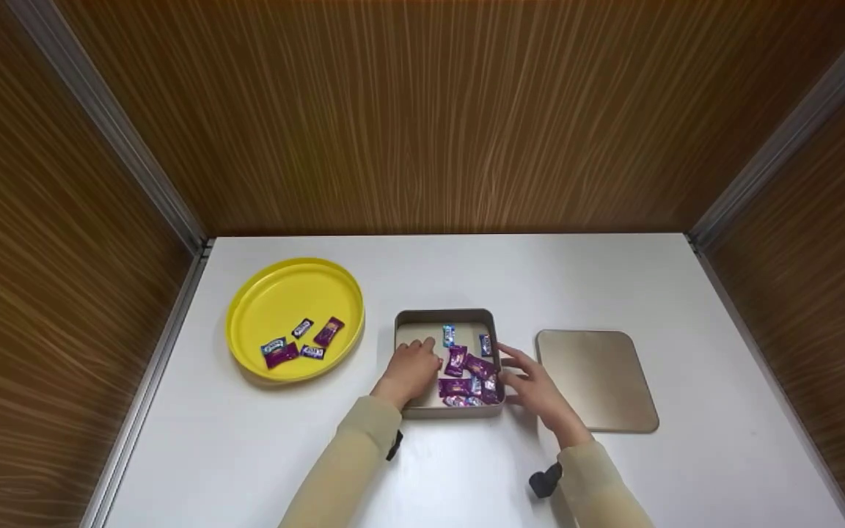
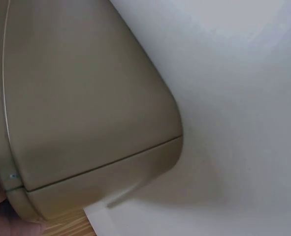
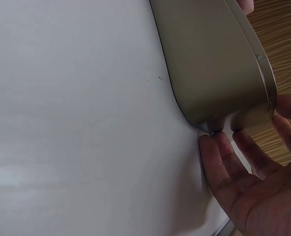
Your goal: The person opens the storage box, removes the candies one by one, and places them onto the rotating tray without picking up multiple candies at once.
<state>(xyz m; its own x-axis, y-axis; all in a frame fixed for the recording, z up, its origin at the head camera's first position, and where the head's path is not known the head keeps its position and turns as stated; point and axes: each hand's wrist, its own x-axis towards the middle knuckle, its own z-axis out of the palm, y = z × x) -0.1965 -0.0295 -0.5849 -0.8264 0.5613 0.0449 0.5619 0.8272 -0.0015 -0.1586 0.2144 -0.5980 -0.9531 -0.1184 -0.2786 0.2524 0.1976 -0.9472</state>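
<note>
A metal tin [image 1: 452, 413] without its lid holds several wrapped candies [image 1: 456, 361], mostly purple, bunched in its right half. My left hand [image 1: 411, 368] reaches over the front left of the tin, its fingers bent down inside. Whether it pinches a candy is hidden. In the left wrist view, bits of that hand show at the left edge beside the tin wall [image 2: 86, 88]. My right hand [image 1: 535, 385] rests against the tin's right side. The right wrist view shows its fingertips [image 3: 210, 147] touching the outer wall, with one finger near the rim.
A round yellow tray [image 1: 290, 293] at the left carries several more candies [image 1: 328, 331]. The flat metal lid [image 1: 602, 381] lies on the white table [image 1: 452, 484] to the right of the tin. Wood-grain panels [image 1: 422, 117] stand behind and on both sides.
</note>
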